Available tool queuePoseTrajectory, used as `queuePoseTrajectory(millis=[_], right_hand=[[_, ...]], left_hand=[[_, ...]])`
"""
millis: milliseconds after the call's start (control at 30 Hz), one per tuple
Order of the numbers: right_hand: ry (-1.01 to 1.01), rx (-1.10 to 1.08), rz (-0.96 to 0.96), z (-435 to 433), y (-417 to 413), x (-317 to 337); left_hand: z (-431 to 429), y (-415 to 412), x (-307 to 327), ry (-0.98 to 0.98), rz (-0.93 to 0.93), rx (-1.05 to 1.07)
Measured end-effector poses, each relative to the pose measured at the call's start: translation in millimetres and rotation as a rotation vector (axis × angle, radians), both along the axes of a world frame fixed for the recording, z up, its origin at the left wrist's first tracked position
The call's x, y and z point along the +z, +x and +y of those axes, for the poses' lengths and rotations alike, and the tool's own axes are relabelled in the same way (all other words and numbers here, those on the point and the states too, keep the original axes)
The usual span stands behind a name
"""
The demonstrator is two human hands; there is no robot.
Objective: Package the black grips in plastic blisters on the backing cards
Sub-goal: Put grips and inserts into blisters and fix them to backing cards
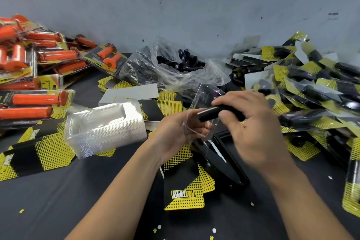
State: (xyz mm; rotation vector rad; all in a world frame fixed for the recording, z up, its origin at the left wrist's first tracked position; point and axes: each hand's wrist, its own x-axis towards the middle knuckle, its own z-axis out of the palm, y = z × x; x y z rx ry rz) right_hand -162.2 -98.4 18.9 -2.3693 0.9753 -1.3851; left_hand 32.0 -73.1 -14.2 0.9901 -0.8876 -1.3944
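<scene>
We seem to be loading 1 grip (210, 112) into a blister (202, 93), our right hand (251, 122) pinching the grip, our left hand (175, 130) pinching the blister; next it must seat fully before meeting a card (185, 187).

On the table (68, 200), a left heap of packs (29, 76) fills the far left corner. A right heap of packs (321, 93) runs along the right edge. Between them, at the back edge, lies a bag of loose grips (181, 64). A stack of blisters (103, 128) sits left of centre, on backing cards (185, 197) spread toward the near edge. Over the centre, the left hand (175, 132) holds a blister (196, 121) and the right hand (251, 122) a grip (218, 113) against it, above a long tool (224, 167).
</scene>
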Motion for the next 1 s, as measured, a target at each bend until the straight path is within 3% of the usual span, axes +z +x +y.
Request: queuePoseTrajectory(millis=[167, 400, 600, 767, 867, 1000], right_hand=[[-0.195, -0.108, 0.150, 4.5, 23.4, -14.8], [0.002, -0.026, 0.020, 2.2, 34.1, -26.9], [0.035, -0.082, -0.021, 5.7, 34.6, -32.4], [0.048, -0.145, -0.088, 8.9, 20.8, -26.4], [0.094, 0.004, 0.041, 26.6, 21.7, -14.5], [0.238, 0.171, 0.515, 47.3, 39.2, -6.4]], left_hand=[[3.4, -1.5, 3.1, -0.064, 0.011, -0.050], [2.4, -0.8, -3.3, -0.009, -0.168, -0.057], [-1.1, -0.3, -7.3, -0.119, -0.052, -0.140], [-2.5, -3.6, -3.5, -0.050, 0.061, 0.042], [-2.9, -1.9, 0.8, -0.009, 0.188, 0.162], [-1.5, 3.6, 4.6, 0.049, 0.472, 0.266]])
